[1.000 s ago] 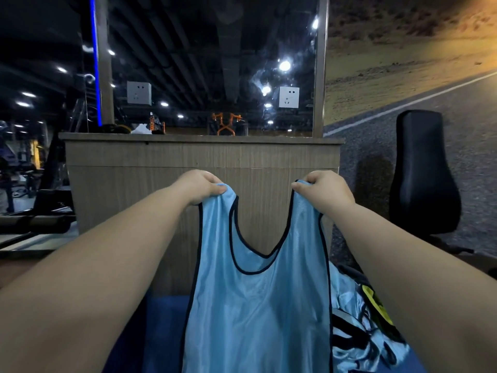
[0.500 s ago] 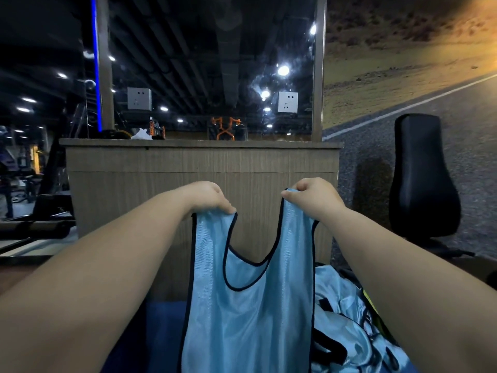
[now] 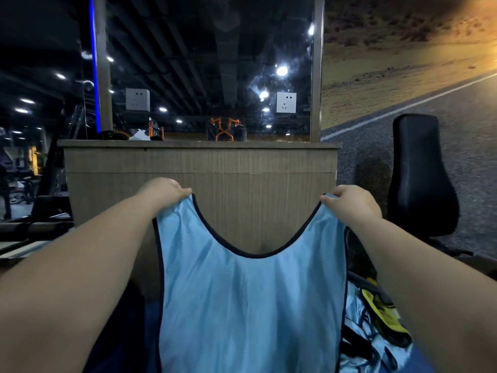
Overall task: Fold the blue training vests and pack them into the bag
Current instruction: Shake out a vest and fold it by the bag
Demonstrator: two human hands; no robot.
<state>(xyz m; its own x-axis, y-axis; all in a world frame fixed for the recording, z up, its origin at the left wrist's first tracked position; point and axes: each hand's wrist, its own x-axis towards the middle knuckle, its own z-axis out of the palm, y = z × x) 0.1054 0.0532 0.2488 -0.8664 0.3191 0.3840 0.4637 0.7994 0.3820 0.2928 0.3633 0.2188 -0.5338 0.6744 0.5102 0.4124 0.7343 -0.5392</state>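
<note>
Blue vest (image 3: 250, 305) hangs spread in the air in front of the person, held up by its two shoulder straps; dark trim outlines the neck scoop and the side edges. Left hand (image 3: 164, 191) grips the left strap, fingers curled over its top; right hand (image 3: 349, 201) grips the right strap the same way. Both hands sit at about the same height and well apart, so the cloth hangs smooth. Its lower hem runs out of frame. Behind it, lower right, lies a crumpled heap of pale blue cloth (image 3: 359, 348) with a yellow item (image 3: 376, 305) just beside it. Beyond stands a wood-fronted worktop (image 3: 199, 162), with a black chair (image 3: 422, 179) to its right.
</note>
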